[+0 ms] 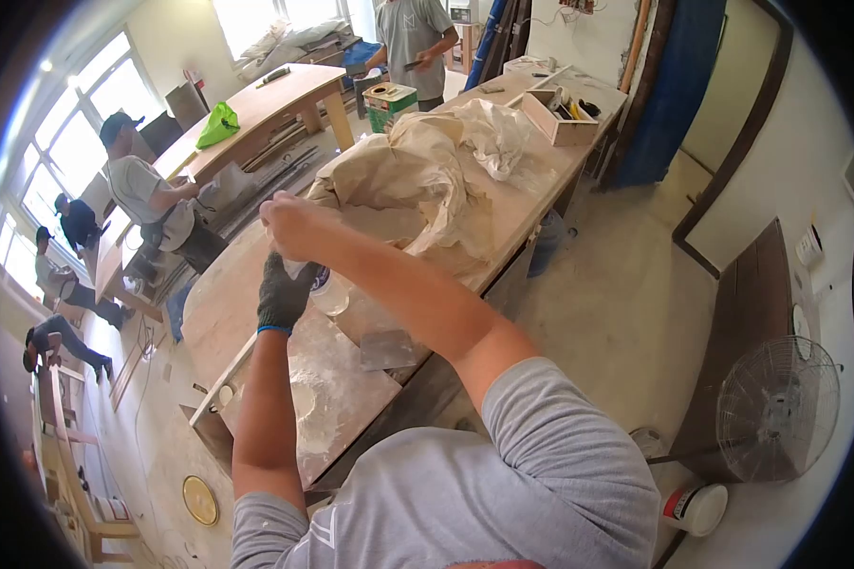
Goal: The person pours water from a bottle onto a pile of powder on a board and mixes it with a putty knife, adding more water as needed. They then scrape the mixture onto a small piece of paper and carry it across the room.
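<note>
My left hand [285, 292] wears a dark grey glove with a blue cuff. Its fingers point upward and its thumb stands apart from them. Right above, my bare right hand [297, 226] is closed at the gloved fingertips; what it pinches, if anything, is hidden. Just beside the glove, a clear plastic container [330, 294] with a purple marking stands on the table, partly covered by my hands and forearm. A grey flat plate [387, 350] lies near the table's edge. White powder [318, 403] is spread on a board below my hands.
Crumpled brown paper [389, 171] and clear plastic sheeting [493, 137] lie across the worktable [223, 284]. A wooden box of tools [560, 119] sits at its far end. Several people work at the left and back. A fan [778, 408] and white bucket [697, 509] stand at right.
</note>
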`<state>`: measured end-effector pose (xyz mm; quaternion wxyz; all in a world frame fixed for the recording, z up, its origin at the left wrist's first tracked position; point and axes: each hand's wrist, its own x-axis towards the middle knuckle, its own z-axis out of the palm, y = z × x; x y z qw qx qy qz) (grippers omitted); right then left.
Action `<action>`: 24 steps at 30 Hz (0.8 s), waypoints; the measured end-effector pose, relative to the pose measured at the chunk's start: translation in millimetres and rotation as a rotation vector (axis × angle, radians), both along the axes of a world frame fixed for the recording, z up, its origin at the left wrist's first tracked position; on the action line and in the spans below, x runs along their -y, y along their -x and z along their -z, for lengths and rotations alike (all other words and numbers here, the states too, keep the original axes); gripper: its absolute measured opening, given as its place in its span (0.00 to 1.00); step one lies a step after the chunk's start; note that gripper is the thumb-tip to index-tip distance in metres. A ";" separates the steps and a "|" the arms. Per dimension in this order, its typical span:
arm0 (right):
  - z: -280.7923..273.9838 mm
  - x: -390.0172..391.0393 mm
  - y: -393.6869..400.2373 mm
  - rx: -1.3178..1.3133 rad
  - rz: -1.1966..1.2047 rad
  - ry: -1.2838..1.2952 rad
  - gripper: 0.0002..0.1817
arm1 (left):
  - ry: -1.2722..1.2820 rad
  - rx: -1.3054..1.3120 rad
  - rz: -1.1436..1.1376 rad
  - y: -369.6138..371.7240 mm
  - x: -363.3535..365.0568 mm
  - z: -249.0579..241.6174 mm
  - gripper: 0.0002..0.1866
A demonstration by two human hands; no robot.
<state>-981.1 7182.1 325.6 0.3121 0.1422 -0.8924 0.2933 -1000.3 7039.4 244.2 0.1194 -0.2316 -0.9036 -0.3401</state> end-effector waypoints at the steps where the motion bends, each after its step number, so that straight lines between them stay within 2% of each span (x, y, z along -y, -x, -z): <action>1: -2.0 -4.8 -17.0 -0.023 -0.043 0.158 0.10 | 0.018 -0.022 -0.015 -2.6 0.5 -1.7 0.38; 4: 22.2 -19.8 -51.2 0.144 -0.141 0.447 0.13 | 0.130 -0.332 0.001 -9.9 18.4 2.3 0.33; 6: 50.4 -31.5 -81.5 0.231 -0.169 0.491 0.11 | 0.034 -0.344 0.050 -49.7 23.4 -15.3 0.27; 7: 67.2 -35.2 -99.4 0.323 -0.219 0.637 0.10 | -0.013 -0.344 0.075 -71.9 25.5 -18.8 0.24; 9: 109.6 -39.0 -125.3 0.466 -0.280 0.853 0.10 | -0.011 -0.238 0.219 -94.9 33.8 8.9 0.17; 10: 129.0 -39.1 -136.1 0.519 -0.297 0.918 0.10 | -0.169 0.009 0.294 -113.3 30.3 19.1 0.12; 11: 133.8 -39.0 -154.4 0.568 -0.273 1.031 0.10 | -0.136 0.140 0.323 -138.9 20.9 8.5 0.09; 12: 137.4 -35.9 -171.9 0.633 -0.271 1.134 0.09 | -0.045 -0.055 0.418 -143.6 20.2 23.6 0.09; 14: 165.6 -27.9 -187.7 0.706 -0.231 1.391 0.08 | 0.016 0.039 0.438 -160.1 15.3 27.0 0.06; 15: 169.1 -23.1 -195.6 0.752 -0.172 1.417 0.08 | -0.055 0.202 0.369 -163.7 18.1 37.4 0.07; 17: 182.9 -14.3 -205.3 0.744 -0.199 1.519 0.08 | -0.270 0.334 0.322 -177.4 20.3 40.6 0.06; 18: 185.7 -11.3 -209.8 0.767 -0.194 1.529 0.07 | -0.235 0.364 0.276 -181.4 23.8 37.9 0.06; 20: 193.2 -1.1 -214.4 0.797 -0.249 1.527 0.05 | -0.262 0.319 0.267 -177.1 35.8 69.4 0.09; 23: 199.6 18.0 -214.3 0.825 -0.380 1.486 0.05 | -0.162 0.280 0.387 -187.1 66.1 58.6 0.10; 24: 198.4 26.3 -216.6 0.851 -0.390 1.461 0.04 | -0.064 0.289 0.365 -186.7 83.2 57.4 0.13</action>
